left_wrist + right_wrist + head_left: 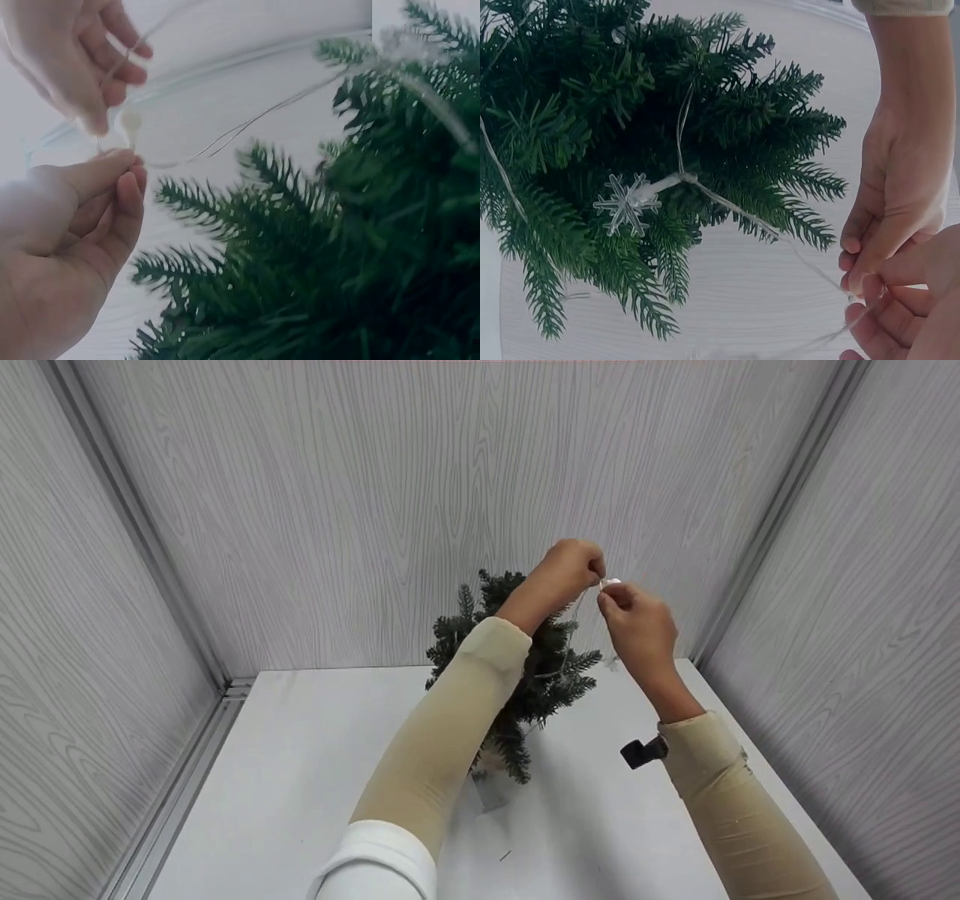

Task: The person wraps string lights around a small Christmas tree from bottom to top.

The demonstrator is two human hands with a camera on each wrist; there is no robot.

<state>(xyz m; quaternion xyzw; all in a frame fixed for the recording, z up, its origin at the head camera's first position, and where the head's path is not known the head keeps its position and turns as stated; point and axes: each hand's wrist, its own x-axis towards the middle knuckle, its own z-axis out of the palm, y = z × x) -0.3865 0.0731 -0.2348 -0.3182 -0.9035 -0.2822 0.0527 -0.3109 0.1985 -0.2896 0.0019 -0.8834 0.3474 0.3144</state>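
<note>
A small green artificial Christmas tree [517,697] stands on the white table, partly hidden by my left arm. A clear string of lights [742,214] is draped on its branches, with a snowflake-shaped light [626,204] on it. The string runs off the branches to both hands, held up at the tree's right. My left hand [568,566] pinches the string between thumb and fingertips. Close beside it, my right hand [641,622] also pinches the string with thumb and forefinger. A small whitish piece [129,120] shows at the fingertips, between the hands.
The white table [337,735] meets a grey wood-grain panel [337,510] behind the tree, and similar panels stand at both sides. A small dark sliver [505,856] lies near the front. A black device [641,753] is strapped at the right cuff.
</note>
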